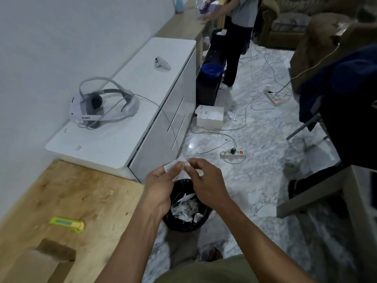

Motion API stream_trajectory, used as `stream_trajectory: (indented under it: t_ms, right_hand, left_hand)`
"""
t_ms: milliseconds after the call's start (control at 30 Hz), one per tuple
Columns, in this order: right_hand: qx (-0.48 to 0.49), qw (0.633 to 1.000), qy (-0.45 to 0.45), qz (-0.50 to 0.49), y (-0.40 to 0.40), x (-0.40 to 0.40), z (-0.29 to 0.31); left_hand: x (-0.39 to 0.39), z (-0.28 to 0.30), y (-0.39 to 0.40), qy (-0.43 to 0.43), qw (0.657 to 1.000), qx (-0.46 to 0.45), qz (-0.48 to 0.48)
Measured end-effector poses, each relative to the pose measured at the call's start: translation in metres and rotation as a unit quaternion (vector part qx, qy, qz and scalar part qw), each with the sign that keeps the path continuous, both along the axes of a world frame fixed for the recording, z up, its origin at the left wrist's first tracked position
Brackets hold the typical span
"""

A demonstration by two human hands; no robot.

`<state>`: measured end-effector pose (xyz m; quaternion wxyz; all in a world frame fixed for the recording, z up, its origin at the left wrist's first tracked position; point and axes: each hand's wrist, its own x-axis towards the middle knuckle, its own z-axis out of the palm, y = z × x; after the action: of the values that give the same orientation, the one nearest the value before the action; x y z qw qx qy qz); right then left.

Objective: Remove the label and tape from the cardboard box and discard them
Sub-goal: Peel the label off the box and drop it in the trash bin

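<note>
Both hands, left [161, 180] and right [206, 180], pinch a crumpled white label scrap [179, 161] right above the black bin [186, 207]. Fingers cover most of it, so can't tell which way it runs.

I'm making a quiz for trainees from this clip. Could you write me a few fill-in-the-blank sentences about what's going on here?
1. Both hands, left hand and right hand, pinch a crumpled white ____ scrap.
2. The hands are held directly above the black ____, which holds white scraps.
3. The green utility knife lies on the ____ table.
4. The white headset rests on the white ____.

Missing words: label; bin; wooden; cabinet
</note>
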<state>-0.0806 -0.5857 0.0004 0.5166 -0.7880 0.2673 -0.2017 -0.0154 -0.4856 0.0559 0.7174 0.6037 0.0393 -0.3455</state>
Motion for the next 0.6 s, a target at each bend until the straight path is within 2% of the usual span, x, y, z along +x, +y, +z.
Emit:
stream_trajectory:
  t_ms: [67, 133, 200, 300, 367, 433, 467, 500, 600]
  right_hand:
    - [-0.031, 0.999, 0.013, -0.004, -0.007, 0.003, -0.002]
    - [-0.053, 0.998, 0.014, -0.017, -0.014, 0.005, -0.003]
    - [-0.059, 0.998, 0.011, -0.017, -0.024, 0.007, -0.005]
    - [-0.073, 0.996, 0.03, 0.041, -0.042, 0.01, -0.006]
    - [-0.105, 0.99, 0.051, 0.082, -0.054, 0.012, -0.007]
    - [-0.127, 0.982, 0.077, 0.113, -0.064, 0.013, -0.007]
    - [-0.131, 0.98, 0.082, 0.127, -0.067, 0.014, -0.007]
    - [-0.135, 0.977, 0.085, 0.139, -0.07, 0.014, -0.006]
    - [-0.171, 0.964, 0.092, 0.18, -0.079, 0.017, -0.001]
  left_hand:
    - [0.0, -0.004, -0.01, -0.042, 0.998, 0.033, 0.016]
    - [0.007, -0.019, -0.013, -0.151, 0.981, 0.12, 0.031]
    - [0.017, -0.029, -0.012, -0.289, 0.933, 0.217, 0.005]
    - [0.033, -0.035, -0.008, -0.443, 0.846, 0.268, -0.123]
    - [0.042, -0.035, -0.007, -0.488, 0.796, 0.301, -0.192]
    - [0.047, -0.035, -0.008, -0.52, 0.751, 0.342, -0.222]
    - [0.047, -0.034, -0.01, -0.528, 0.74, 0.35, -0.227]
    - [0.047, -0.033, -0.012, -0.525, 0.744, 0.345, -0.228]
    - [0.043, -0.033, -0.017, -0.51, 0.77, 0.315, -0.22]
